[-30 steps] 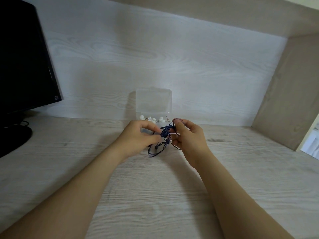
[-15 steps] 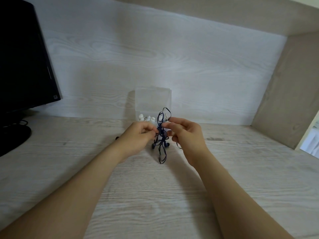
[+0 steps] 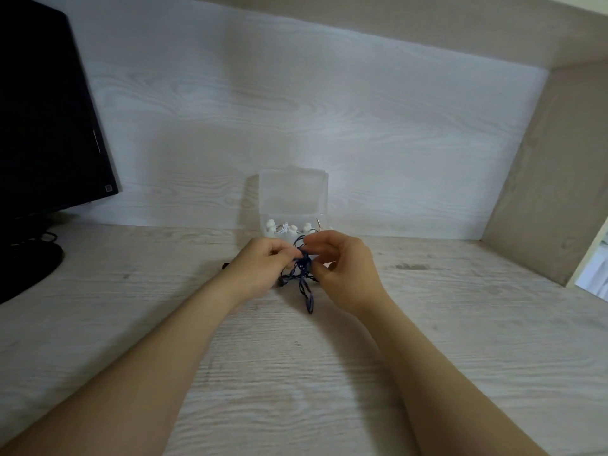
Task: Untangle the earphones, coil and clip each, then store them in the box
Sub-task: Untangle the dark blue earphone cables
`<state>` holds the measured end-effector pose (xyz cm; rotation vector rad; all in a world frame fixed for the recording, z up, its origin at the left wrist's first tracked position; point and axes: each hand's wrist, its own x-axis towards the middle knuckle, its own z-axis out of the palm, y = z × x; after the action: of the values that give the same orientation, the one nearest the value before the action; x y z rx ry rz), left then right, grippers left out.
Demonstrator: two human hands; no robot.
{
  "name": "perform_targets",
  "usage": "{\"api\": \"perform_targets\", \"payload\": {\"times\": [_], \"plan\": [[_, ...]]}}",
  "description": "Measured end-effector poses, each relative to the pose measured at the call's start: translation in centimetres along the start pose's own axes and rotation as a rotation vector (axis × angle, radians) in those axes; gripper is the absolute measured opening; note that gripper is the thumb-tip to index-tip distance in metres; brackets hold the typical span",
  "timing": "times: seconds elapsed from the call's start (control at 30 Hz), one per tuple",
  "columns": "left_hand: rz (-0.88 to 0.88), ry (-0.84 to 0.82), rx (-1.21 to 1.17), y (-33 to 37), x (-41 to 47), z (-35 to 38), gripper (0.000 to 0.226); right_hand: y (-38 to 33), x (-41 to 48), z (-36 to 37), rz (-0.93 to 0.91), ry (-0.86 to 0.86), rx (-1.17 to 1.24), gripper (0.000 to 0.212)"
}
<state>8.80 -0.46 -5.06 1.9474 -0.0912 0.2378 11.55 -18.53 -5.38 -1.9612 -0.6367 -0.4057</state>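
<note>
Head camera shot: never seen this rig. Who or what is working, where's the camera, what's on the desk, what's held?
There is no robot. A person wears one wide-angle camera on the head, which looks down at their own bare hands. The left hand and right hand both pinch a tangled dark blue earphone cable, and its loops hang toward the wooden desk. Behind the hands a clear plastic box stands open, with white earphones apparently inside. A black monitor stands at far left.

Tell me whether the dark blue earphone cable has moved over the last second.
Yes. Against the clear box, the dark blue earphone cable has stretched downward: its lowest loop hangs farther below the box than before.
</note>
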Motion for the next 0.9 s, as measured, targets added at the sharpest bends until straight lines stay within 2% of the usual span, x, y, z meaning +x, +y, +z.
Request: {"api": "perform_targets", "payload": {"times": [0.13, 0.27, 0.37, 0.5, 0.73, 0.9], "plan": [[0.033, -0.001, -0.009, 0.3, -0.5, 0.6, 0.029, 0.1, 0.0, 0.3, -0.059, 0.034, -0.062, 0.033], [0.023, 0.032, -0.01, 0.4, -0.6, 0.6, 0.032, -0.4, -0.2, 0.4, -0.091, 0.003, -0.044, 0.039], [0.022, 0.085, -0.06, 0.4, -0.6, 0.4, 0.024, -0.7, -0.3, 0.3, -0.09, -0.011, 0.013, 0.039], [0.012, 0.115, -0.061, 0.3, 0.0, 0.6, 0.016, -1.1, -0.2, 0.4, -0.126, 0.09, 0.006, 0.036], [0.007, 0.256, -0.039, -0.2, 0.4, 1.3, 0.016, -0.8, 0.0, 1.1, -0.271, 0.093, -0.255, 0.041], [0.024, 0.278, -0.025, -0.6, 0.7, 1.2, 0.018, -0.6, -0.3, 1.7, -0.225, 0.021, -0.277, 0.044]]}}
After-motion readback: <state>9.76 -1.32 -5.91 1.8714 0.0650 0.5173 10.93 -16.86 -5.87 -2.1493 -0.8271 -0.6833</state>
